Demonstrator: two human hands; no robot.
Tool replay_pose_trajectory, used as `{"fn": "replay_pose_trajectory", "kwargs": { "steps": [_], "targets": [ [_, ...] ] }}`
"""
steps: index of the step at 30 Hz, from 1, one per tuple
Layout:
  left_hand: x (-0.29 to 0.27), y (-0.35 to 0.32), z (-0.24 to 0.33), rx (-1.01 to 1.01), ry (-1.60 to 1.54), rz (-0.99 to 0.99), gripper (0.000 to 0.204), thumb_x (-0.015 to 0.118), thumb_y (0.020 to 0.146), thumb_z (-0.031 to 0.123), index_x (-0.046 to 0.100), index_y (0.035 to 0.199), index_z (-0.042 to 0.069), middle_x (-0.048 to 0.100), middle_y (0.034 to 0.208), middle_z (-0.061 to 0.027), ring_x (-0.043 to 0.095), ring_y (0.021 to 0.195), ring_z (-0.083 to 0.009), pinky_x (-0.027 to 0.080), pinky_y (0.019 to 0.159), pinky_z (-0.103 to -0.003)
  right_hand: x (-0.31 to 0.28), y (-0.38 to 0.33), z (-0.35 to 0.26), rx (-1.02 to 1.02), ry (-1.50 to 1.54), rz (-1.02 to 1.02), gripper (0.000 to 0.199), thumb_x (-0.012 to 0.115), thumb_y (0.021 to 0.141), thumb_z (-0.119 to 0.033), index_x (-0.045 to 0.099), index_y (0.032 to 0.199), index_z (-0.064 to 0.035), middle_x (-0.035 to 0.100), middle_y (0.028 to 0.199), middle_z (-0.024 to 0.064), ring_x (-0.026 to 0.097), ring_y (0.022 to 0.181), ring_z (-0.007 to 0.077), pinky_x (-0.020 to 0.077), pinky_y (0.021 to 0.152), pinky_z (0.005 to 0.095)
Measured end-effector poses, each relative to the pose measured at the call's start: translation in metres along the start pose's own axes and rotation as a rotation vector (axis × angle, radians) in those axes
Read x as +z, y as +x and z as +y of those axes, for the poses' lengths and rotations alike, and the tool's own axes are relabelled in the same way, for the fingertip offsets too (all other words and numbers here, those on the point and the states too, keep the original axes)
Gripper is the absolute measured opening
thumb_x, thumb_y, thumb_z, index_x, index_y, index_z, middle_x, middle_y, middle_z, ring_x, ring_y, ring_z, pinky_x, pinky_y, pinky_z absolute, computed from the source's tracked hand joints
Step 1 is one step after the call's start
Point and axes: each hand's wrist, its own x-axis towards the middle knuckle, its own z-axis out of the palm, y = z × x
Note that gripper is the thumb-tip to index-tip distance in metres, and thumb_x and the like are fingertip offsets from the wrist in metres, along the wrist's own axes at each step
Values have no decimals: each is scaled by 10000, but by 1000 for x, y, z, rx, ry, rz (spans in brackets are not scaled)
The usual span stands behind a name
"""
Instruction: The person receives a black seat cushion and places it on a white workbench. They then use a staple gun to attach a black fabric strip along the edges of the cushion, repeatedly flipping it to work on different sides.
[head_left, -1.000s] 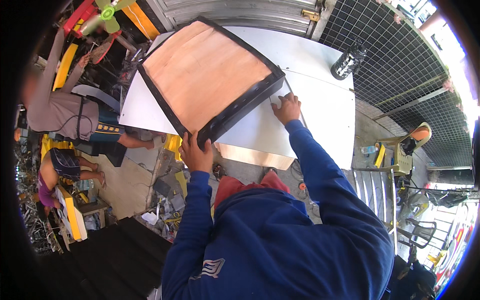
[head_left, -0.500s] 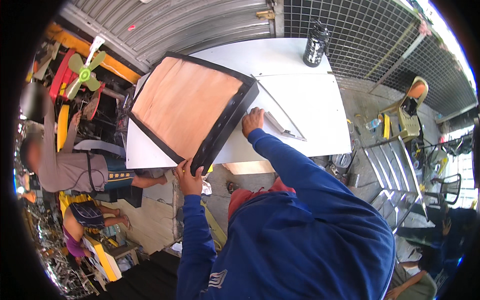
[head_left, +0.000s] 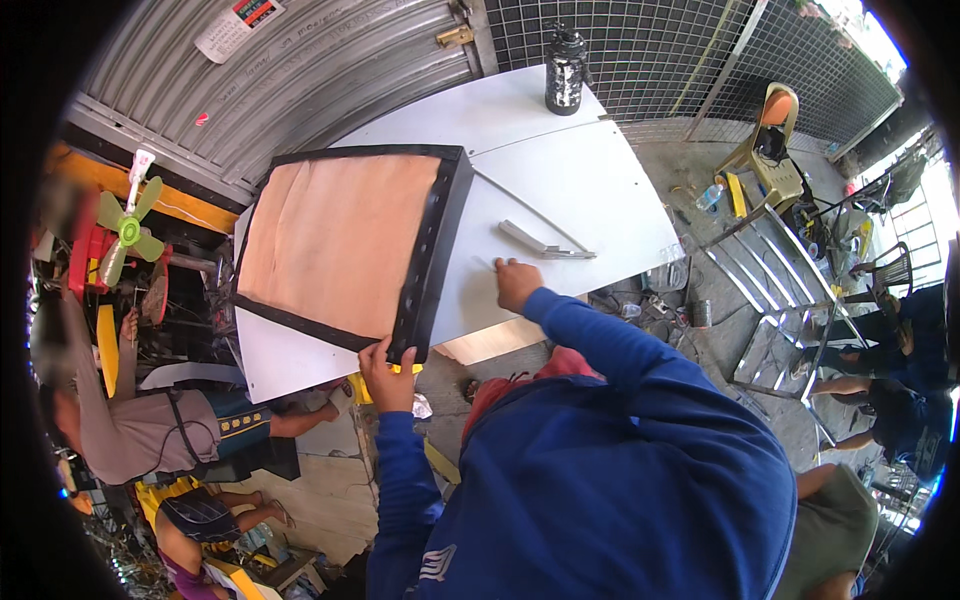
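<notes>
Behind your work stretches a grey, ribbed metal shutter (head_left: 330, 80), meeting a dark wire-mesh wall (head_left: 620, 60) on the right; grey concrete floor (head_left: 655, 185) runs beneath. Before you stands a flat white table (head_left: 610, 190) with a seam across its top. A person in a tan top (head_left: 165, 435) is at your left. On the table's left half lies the rectangular panel with a pale wood-coloured face and a thick black border (head_left: 330, 240), its near corner at the table's near edge. A bare metal frame (head_left: 790, 290) and a beige plastic chair (head_left: 785, 180) stand well off right; a green-bladed fan (head_left: 130, 230) is left. A black-and-white bottle (head_left: 565, 85) stands upright at the far edge. Your left hand (head_left: 388, 380) pinches the panel's near corner between thumb and fingers. Your right hand (head_left: 518, 285), fingers curled, is near the table's edge; you cannot tell whether they pinch anything. Beyond it lie a thin dark strip (head_left: 535, 210) and a slim silver metal piece (head_left: 530, 240).
</notes>
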Motion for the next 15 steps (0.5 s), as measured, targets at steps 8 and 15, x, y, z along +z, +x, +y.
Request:
{"fn": "replay_pose_trajectory", "kwargs": {
  "steps": [8, 15],
  "targets": [
    [-16, 44, -36, -2, -221, -350, 216, 759, 839, 142, 669, 994, 21, 650, 806, -127, 629, 751, -302, 511, 704, -404, -29, -68, -2, -160, 705, -49, 260, 476, 998, -207, 636, 980, -3, 643, 848, 161, 634, 813, 305, 500, 782, 410],
    [-36, 80, -46, 328, -67, -438, 198, 781, 822, 147, 749, 1014, 111, 666, 948, -93, 651, 910, -282, 523, 823, -373, -24, -91, -118, -262, 636, -78, 267, 519, 1045, -266, 631, 1161, -53, 708, 989, 184, 690, 905, 332, 517, 831, 402]
  ]
}}
